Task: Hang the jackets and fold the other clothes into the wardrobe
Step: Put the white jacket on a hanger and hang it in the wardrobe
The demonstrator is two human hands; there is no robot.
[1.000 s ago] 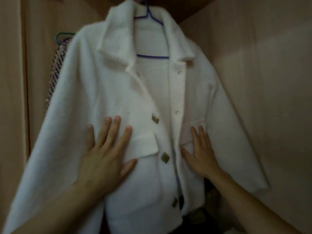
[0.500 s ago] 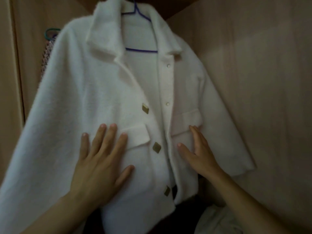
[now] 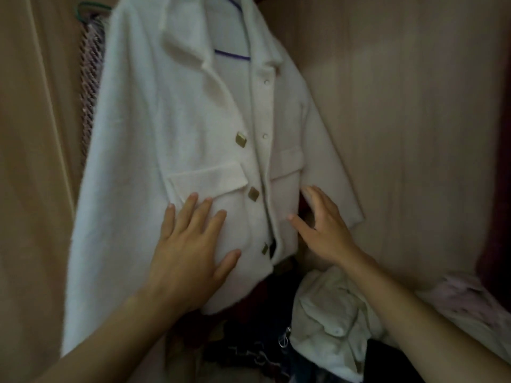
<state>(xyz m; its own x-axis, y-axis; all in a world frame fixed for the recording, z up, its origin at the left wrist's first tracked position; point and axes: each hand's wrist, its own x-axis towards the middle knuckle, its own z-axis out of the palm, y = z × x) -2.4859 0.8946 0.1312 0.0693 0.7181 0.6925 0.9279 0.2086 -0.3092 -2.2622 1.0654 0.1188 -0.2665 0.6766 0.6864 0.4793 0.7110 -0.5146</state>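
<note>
Home wardrobe — hung jacket, piled clothes

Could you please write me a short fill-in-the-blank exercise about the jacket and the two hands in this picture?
1. The white jacket hangs on a ____ hanger.
2. The left hand lies flat just below the jacket's pocket ____.
3. The jacket's square front buttons are ____ in colour.
4. The right hand touches the jacket with its fingers ____.

Missing words: purple; flap; gold; straight

Two bare forearms are seen entering from the lower edge. No sleeve reaches the visible part of either arm. The left hand and the right hand are uncovered. Fingernails are short and unpainted on the fingers where visible. Detail is softened by slight blur.
</note>
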